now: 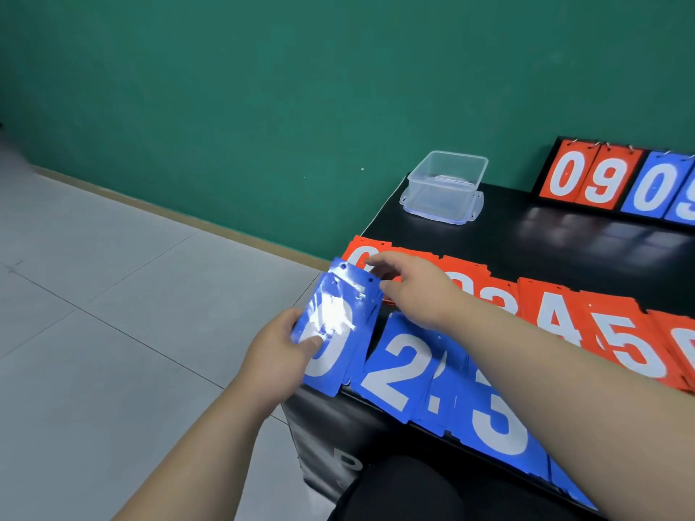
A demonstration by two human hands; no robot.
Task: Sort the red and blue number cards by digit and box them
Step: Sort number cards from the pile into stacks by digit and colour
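Desk (564,238), black, against a green wall. Far row: red number cards (556,314) in overlapping piles, digits rising left to right, so each digit likely keeps its own place. Near row: blue number cards (410,366) laid the same way, 2 and 3 showing. Blue zero stack (338,321): lifted off the desk's left end and tilted, glare across its face, probably being squared before boxing. Left hand (276,349): curled round the stack's lower left edge, thumb pressed on the face. Right hand (408,291): fingers nearly straight and spread, gripping nothing, reaching over the leftmost red pile by the stack's top edge; contact with either cannot be told. Clear box (447,178): standing on its lid at the back, no cards inside. Flip scoreboard (609,178): upright, rear right.
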